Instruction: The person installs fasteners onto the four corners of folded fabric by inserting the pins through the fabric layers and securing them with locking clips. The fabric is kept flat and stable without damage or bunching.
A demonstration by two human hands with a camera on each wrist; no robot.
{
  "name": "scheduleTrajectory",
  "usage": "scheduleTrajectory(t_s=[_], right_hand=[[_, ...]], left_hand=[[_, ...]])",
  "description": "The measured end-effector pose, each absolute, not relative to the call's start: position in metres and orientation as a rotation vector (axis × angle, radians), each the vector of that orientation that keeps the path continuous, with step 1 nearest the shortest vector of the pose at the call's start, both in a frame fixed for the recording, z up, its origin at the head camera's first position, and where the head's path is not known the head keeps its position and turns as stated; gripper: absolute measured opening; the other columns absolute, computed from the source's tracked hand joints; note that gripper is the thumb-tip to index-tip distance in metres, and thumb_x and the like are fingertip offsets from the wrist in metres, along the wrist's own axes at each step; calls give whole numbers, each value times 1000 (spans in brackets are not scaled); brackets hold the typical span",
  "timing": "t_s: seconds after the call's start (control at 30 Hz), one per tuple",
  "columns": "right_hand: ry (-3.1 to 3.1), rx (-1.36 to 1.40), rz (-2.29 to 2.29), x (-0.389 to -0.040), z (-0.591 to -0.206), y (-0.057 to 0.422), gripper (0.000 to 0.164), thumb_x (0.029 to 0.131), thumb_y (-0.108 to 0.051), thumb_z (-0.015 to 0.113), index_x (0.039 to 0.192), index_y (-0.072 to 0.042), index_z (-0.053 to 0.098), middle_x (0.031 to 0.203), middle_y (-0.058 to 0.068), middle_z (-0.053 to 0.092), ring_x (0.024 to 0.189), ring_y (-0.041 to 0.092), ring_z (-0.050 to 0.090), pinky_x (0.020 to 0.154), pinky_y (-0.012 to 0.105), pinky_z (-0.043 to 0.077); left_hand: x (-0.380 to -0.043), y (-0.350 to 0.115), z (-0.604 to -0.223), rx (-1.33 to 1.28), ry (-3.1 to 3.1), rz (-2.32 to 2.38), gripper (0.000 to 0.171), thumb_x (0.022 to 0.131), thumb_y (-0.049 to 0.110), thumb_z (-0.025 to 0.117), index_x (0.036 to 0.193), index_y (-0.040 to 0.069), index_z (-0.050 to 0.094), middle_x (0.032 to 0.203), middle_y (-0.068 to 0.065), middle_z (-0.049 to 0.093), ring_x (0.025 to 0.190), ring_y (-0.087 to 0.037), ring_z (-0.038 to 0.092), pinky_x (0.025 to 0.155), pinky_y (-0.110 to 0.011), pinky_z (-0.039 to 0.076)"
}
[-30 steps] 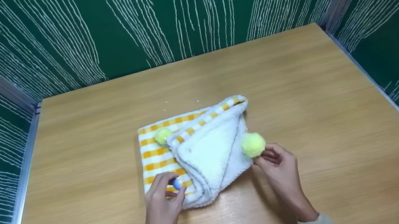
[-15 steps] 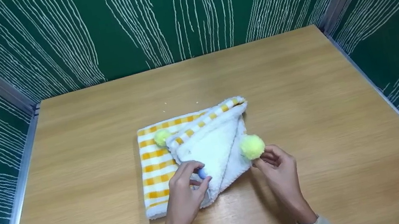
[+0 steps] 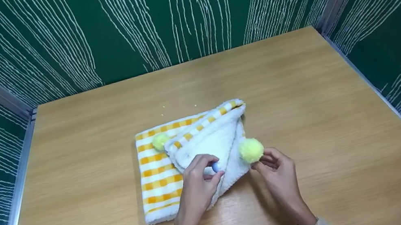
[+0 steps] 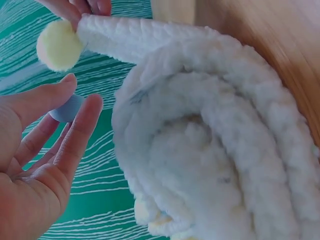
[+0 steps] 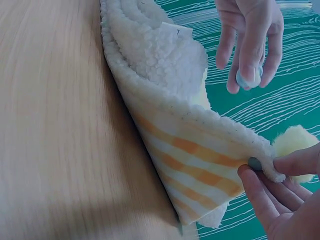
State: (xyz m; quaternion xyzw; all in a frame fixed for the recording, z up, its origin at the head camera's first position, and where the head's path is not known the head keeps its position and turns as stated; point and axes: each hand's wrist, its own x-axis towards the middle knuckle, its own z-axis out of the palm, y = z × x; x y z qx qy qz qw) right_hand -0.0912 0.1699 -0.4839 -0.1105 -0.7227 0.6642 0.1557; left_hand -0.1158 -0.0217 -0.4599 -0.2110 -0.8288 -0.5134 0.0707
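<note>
A folded cloth (image 3: pixel 157 173), yellow-and-white checked on one face and white fleece on the other, lies on the table with its right part turned over. Above the fleece my left hand (image 3: pixel 196 181) pinches a small blue ball-like piece (image 4: pixel 68 109) between thumb and fingers, apart from the cloth. My right hand (image 3: pixel 278 169) pinches the lifted cloth corner beside a yellow pom-pom (image 3: pixel 251 150). A small grey-blue round piece (image 5: pixel 254 164) shows between the right fingers and the corner; how it sits there is partly hidden. A second pom-pom (image 3: pixel 160 141) rests on the checked side.
The wooden table (image 3: pixel 83 170) carries a few tiny white specks beyond the cloth. Green panels (image 3: pixel 115 28) with white lines stand along the back and both sides, with metal rails at the table's side edges.
My left hand has moved right with the blue piece, from over the checked side to over the fleece near the right hand. The right hand keeps its grip on the corner, almost still.
</note>
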Motion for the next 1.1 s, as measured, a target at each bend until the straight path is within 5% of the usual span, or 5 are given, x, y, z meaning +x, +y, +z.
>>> scheduleTrajectory(t_s=[1.1], right_hand=[[-2056, -199, 1952, -95, -482, 170, 20, 79, 12, 67, 99, 11, 63, 93, 20, 69, 84, 16, 68, 76, 28, 55]], left_hand=[[-138, 12, -462, -786, -2530, -1501, 24, 81, 4, 73, 103, 6, 67, 102, 0, 62, 95, -9, 59, 66, -14, 51]])
